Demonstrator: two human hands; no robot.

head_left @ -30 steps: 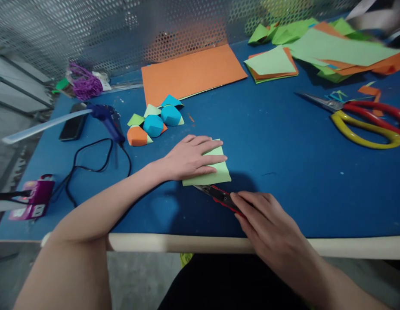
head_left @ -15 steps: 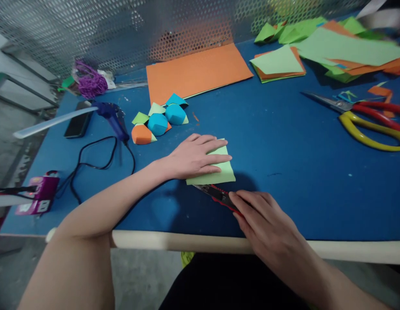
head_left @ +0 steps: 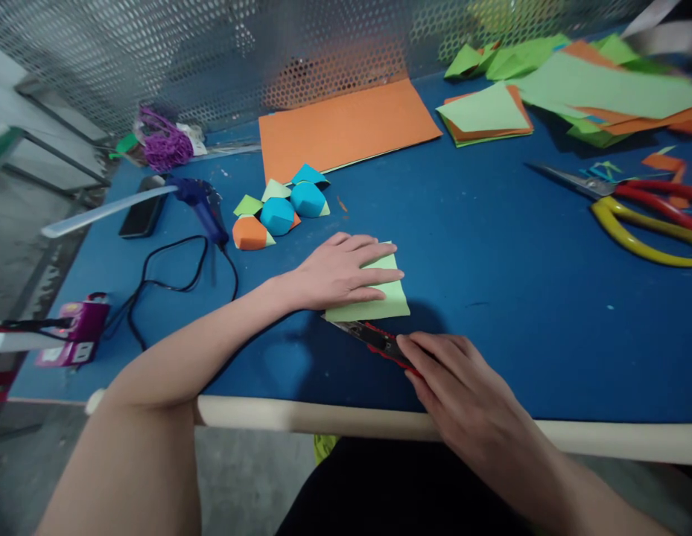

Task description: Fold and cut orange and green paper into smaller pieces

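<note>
My left hand [head_left: 348, 274] lies flat with spread fingers on a folded piece of light green paper [head_left: 387, 301], pressing it against the blue table. My right hand [head_left: 457, 380] is wrapped round a red and black utility knife [head_left: 382, 342]. Its blade points left and lies along the near edge of the green paper; the tip is by the paper's near left corner. Beyond my left hand sit folded paper pieces [head_left: 277, 216] in orange, blue and green, joined in a row.
Scissors [head_left: 625, 201] with red and yellow handles lie at right. Orange sheets [head_left: 351, 130], a small paper stack [head_left: 488, 115] and loose paper [head_left: 619, 85] line the back. A blue glue gun [head_left: 203, 212], its cord, a phone [head_left: 143, 208] and a purple power adapter [head_left: 80, 331] are at left.
The knife blade has shifted slightly left, its tip now showing at the paper's near left corner. My left hand stays on the paper. The whole view has shifted a little.
</note>
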